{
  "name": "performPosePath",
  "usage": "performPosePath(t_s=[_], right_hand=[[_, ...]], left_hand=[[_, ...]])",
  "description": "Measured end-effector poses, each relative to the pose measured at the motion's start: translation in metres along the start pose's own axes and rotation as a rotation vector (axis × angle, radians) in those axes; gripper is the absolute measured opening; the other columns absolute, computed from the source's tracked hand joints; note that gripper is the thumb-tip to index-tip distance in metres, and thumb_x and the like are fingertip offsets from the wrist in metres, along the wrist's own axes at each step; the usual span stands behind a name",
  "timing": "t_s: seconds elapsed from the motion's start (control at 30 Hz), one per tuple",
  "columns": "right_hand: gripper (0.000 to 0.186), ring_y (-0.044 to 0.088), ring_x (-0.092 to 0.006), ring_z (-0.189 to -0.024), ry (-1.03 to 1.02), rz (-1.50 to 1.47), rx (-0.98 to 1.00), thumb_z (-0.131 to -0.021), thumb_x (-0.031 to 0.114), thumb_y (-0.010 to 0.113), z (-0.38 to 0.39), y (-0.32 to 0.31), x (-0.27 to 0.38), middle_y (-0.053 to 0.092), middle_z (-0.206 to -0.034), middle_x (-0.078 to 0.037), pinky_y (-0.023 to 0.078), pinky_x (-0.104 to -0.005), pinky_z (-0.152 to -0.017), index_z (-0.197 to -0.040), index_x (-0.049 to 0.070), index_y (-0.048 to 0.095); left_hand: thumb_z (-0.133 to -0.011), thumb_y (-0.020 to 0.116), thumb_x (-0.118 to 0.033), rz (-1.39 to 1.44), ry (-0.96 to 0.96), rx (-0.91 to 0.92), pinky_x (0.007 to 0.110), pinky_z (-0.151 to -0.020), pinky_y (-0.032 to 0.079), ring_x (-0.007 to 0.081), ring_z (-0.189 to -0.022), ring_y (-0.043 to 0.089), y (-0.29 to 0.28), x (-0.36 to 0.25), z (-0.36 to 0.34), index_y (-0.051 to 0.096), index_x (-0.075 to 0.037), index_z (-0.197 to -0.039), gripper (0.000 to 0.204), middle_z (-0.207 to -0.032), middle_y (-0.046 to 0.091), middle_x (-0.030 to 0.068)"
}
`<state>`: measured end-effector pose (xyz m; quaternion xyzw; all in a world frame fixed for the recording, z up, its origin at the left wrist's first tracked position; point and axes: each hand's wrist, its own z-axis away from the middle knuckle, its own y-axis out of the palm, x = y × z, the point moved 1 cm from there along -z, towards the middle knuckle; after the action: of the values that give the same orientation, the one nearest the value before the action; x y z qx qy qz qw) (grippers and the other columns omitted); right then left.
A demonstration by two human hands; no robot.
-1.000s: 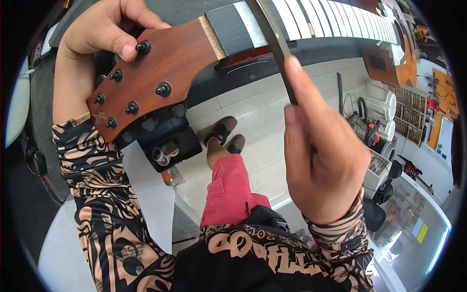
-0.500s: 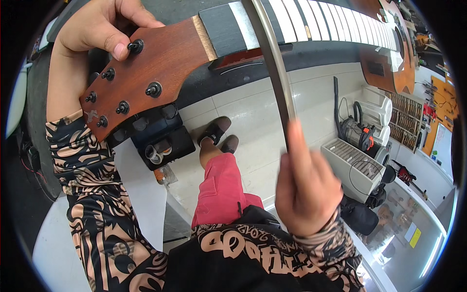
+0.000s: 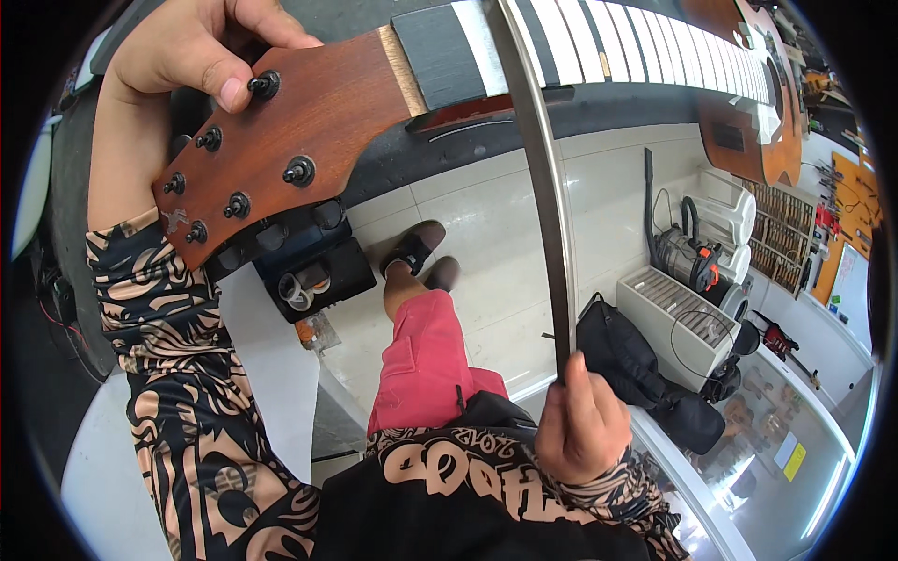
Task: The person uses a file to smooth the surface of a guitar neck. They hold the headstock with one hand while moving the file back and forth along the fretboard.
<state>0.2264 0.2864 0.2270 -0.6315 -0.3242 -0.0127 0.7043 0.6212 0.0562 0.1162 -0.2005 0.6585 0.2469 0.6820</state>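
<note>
A guitar's reddish-brown headstock (image 3: 327,103) extends to the left, its several black tuner posts bare of strings. My left hand (image 3: 201,56) grips its far edge, thumb beside one post and the other fingers partly hidden behind. Pale bare wood shows where the headstock meets the dark fretboard (image 3: 436,61). White tape strips (image 3: 617,42) cover the fretboard between the frets. Across the neck, near the first frets, lies a long metal file (image 3: 552,206), its far end cut off by the upper edge. My right hand (image 3: 589,425) is closed round the file's near end, close to my body.
The guitar body (image 3: 739,145) sits at the far right. A dark bench edge (image 3: 636,107) runs under the neck. Below are a black case with cups (image 3: 313,280), a black bag (image 3: 617,346), a vacuum cleaner (image 3: 687,252) and a glass-topped case (image 3: 767,449).
My right hand has drawn the file back toward my body, so more of its length shows below the neck. The left hand and the guitar have barely moved.
</note>
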Motion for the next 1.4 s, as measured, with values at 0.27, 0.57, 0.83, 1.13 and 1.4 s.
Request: performPosePath(t_s=[0.27, 0.57, 0.83, 1.13, 1.4], right_hand=[[0.050, 0.056, -0.0154, -0.056, -0.043, -0.026, 0.007, -0.085, -0.010, 0.061, -0.123, 0.010, 0.006, 0.067, -0.081, -0.016, 0.047, -0.0249, -0.055, -0.134, -0.002, 0.056], [0.052, 0.063, -0.0183, -0.061, -0.073, -0.102, -0.114, -0.077, -0.014, 0.061, -0.069, -0.009, -0.003, 0.066, -0.078, -0.013, 0.050, -0.0273, -0.056, -0.128, -0.007, 0.059], [0.057, 0.061, -0.0284, -0.061, 0.012, -0.115, 0.027, -0.069, -0.013, 0.065, 0.022, -0.020, -0.013, 0.065, -0.079, -0.017, 0.048, -0.0339, -0.058, -0.125, -0.006, 0.060], [0.060, 0.064, -0.0282, -0.067, 0.047, -0.133, 0.084, -0.068, -0.009, 0.067, 0.045, -0.020, -0.013, 0.067, -0.084, -0.015, 0.046, -0.0340, -0.061, -0.126, -0.001, 0.060], [0.062, 0.062, -0.0232, -0.058, -0.019, -0.083, 0.065, -0.070, -0.009, 0.070, 0.038, -0.018, -0.008, 0.063, -0.077, -0.010, 0.047, -0.0326, -0.048, -0.129, -0.001, 0.057]], left_hand=[[-0.060, 0.093, -0.023, 0.117, 0.022, 0.009, 0.026, -0.058, 0.038, 0.0125, -0.070, 0.054, 0.007, 0.007, 0.005, 0.072, 0.001, -0.107, 0.057, -0.079, 0.068, 0.0080], [-0.064, 0.092, -0.027, 0.022, 0.038, 0.043, 0.027, -0.053, 0.039, 0.0118, -0.065, 0.053, 0.003, 0.002, 0.004, 0.072, 0.000, -0.108, 0.056, -0.083, 0.070, 0.0102], [-0.066, 0.091, -0.023, 0.026, 0.058, 0.089, 0.026, -0.063, 0.047, 0.0160, -0.078, 0.066, 0.001, -0.005, 0.001, 0.073, 0.000, -0.107, 0.050, -0.090, 0.072, 0.0140], [-0.066, 0.091, -0.022, 0.001, 0.049, 0.112, 0.027, -0.067, 0.049, 0.0174, -0.081, 0.067, -0.003, -0.010, 0.002, 0.072, 0.000, -0.108, 0.051, -0.094, 0.072, 0.0151], [-0.065, 0.091, -0.023, -0.010, 0.061, 0.099, 0.027, -0.065, 0.046, 0.0168, -0.078, 0.064, -0.005, -0.009, 0.004, 0.073, 0.000, -0.109, 0.053, -0.091, 0.073, 0.0141]])
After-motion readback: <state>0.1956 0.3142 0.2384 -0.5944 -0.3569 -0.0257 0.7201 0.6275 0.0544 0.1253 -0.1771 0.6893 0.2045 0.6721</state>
